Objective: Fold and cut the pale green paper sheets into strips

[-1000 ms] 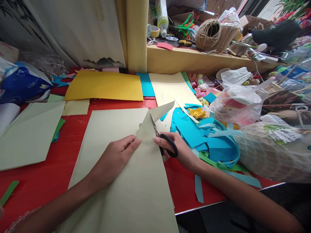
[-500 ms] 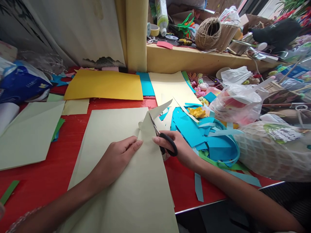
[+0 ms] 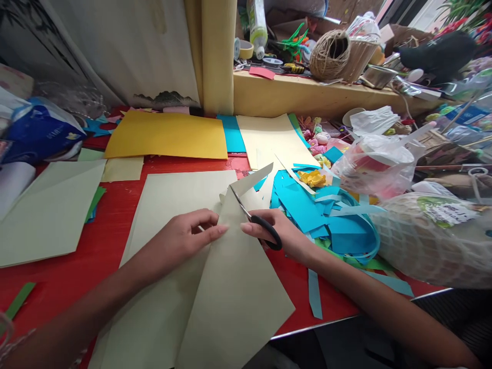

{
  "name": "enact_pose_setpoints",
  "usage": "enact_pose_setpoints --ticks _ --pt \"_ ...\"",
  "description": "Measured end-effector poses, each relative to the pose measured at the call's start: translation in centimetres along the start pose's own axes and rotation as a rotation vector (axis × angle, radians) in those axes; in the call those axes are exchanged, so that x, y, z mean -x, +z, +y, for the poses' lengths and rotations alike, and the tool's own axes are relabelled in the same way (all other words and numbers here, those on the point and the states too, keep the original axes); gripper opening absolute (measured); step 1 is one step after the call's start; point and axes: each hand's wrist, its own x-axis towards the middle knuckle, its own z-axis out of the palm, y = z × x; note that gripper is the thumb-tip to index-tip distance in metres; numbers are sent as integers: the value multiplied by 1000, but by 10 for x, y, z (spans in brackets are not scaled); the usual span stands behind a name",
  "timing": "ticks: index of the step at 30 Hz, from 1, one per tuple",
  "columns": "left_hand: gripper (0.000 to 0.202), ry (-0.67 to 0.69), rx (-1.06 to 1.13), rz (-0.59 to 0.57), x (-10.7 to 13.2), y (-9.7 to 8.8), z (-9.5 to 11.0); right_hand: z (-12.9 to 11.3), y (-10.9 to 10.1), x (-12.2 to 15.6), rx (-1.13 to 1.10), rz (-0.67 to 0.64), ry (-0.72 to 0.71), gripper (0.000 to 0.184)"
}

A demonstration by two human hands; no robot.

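My right hand (image 3: 286,237) grips black-handled scissors (image 3: 258,221), whose blades point up and left into a pale green sheet of paper (image 3: 226,287) lying on the red table (image 3: 103,246). My left hand (image 3: 183,238) pinches the edge of that sheet just left of the blades, fingers closed on the paper. A cut flap (image 3: 251,179) of the same paper curls up beyond the scissor tips. Another pale green sheet (image 3: 172,195) lies beneath.
A heap of blue paper scraps (image 3: 311,205) lies right of the scissors. Plastic bags (image 3: 384,159) crowd the right side. A yellow sheet (image 3: 167,136) and cream sheet (image 3: 272,138) lie farther back. A ledge (image 3: 307,92) holds a twine ball (image 3: 329,54) and tape. Another pale sheet (image 3: 46,210) sits left.
The cut sheet has swung, its lower end now further right. My left hand shifted from pressing flat to pinching the paper's edge. The scissor blades have turned more to the left.
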Motion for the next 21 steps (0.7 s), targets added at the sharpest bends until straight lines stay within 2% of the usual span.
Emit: enact_pose_setpoints --ticks 4,6,11,21 --pt "20 17 69 161 -3 -4 -1 0 3 1 -43 -100 47 37" --pt "21 37 108 196 -5 -3 -4 0 5 2 -54 -141 76 38" --pt "20 50 151 208 -5 0 -9 2 7 3 -53 -168 104 34" --pt "18 52 147 192 -4 -1 -10 2 13 4 -64 -112 104 27"
